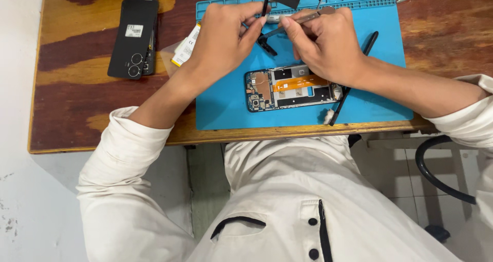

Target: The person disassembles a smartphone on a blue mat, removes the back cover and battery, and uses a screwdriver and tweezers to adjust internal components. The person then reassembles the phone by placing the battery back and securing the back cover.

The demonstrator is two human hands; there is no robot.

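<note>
Left hand (223, 39) pinches small black part (266, 42) at fingertips; right hand (323, 44) closed on tweezers (292, 23), tips touching it. Opened phone (292, 87) lies just below both hands on blue mat (226, 103).

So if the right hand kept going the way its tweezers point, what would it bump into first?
The right hand aims its tweezers leftward at a small black part pinched by the left hand. That part comes first, then the left fingers, though depth is hard to judge.

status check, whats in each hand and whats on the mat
Left hand pinching a small black part. Right hand working tweezers on it. Opened phone flat on blue mat, untouched. Black stylus beside it.
</note>
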